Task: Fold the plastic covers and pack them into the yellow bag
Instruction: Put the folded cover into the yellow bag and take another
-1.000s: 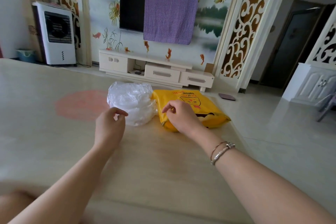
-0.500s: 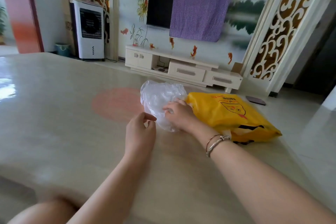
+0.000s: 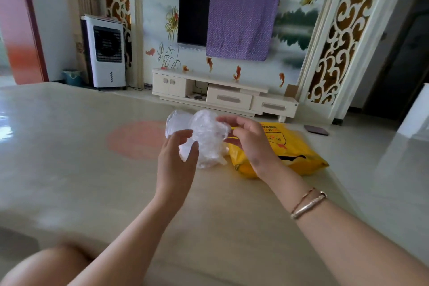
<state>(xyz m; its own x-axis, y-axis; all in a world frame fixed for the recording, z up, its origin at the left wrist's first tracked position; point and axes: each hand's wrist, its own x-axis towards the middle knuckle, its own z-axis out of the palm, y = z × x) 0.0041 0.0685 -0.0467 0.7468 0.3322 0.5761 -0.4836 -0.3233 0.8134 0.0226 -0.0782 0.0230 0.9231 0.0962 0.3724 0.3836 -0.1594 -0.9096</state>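
You are holding a crumpled clear plastic cover (image 3: 205, 139) up between both hands, just above the beige table (image 3: 69, 158). Your left hand (image 3: 177, 162) is gripping its lower left part: the thumb is lying across the front of the plastic and the fingers are curling behind it. Your right hand (image 3: 249, 144) is pinching the cover's right edge between thumb and fingertips, palm turned toward you. The cover is bunching into loose wrinkled lobes; whether it is one sheet or several cannot be told. Its bottom edge is hanging close to the tabletop, contact unclear.

The yellow bag (image 3: 299, 148) is lying flat on the table just right of the cover, partly hidden behind your right hand and wrist, printed side up, with a dark patch near its lower right end. Two bracelets (image 3: 307, 203) are sitting on your right wrist.

Beyond the table: a wall television (image 3: 193, 14) half draped with a purple cloth (image 3: 241, 23), a cream cabinet (image 3: 222, 95) under it, and a white air cooler (image 3: 105, 52) standing at left.
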